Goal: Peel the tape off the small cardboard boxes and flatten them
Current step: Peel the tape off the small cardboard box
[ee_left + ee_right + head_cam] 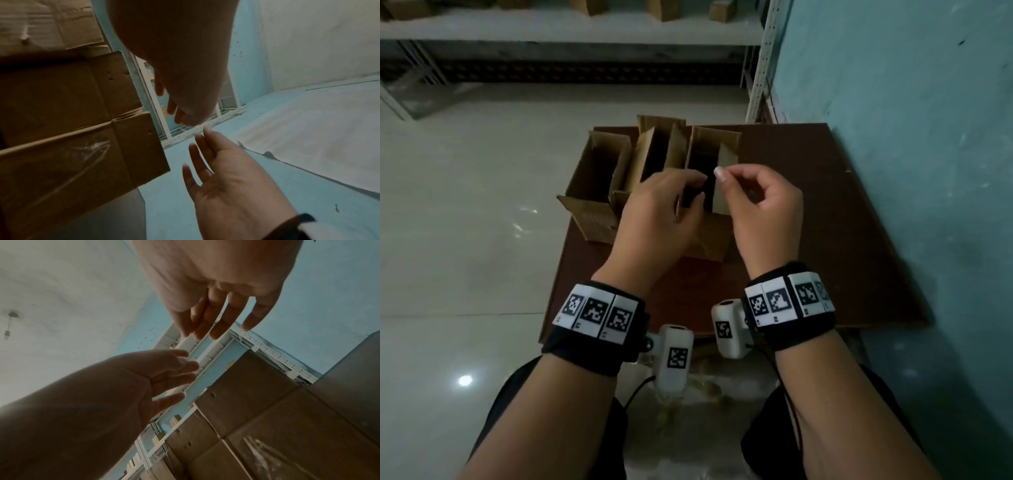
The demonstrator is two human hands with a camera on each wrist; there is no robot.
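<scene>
Our left hand (661, 209) hovers over the near edge of the boxes (654, 178), palm down; from the wrist views its fingers (180, 368) are loosely spread and hold nothing we can make out. Whether the fingertips touch the cardboard in the head view, we cannot tell. Our right hand (760, 198) is raised just beside it, thumb and forefinger brought together near a pale nail, the other fingers curled in the head view. In the right wrist view the thumb lies against the first finger while the rest hang fairly straight. If a strip of tape sits in that pinch, it is too thin and clear for us to see.

Below the hands, three open boxes stand side by side, touching, their mouths up and flaps raised. Each is narrow, with its long axis running away from us. The row crosses the left half of a dark brown board (808, 205). The leftmost box overhangs the board's left edge.

In the left wrist view, clear tape (86, 155) still shines across a seam on a box face.

The board lies on a pale tiled floor (465, 205), against a blue-green wall (911, 137). A white shelf (585, 31) beyond carries more cardboard.
</scene>
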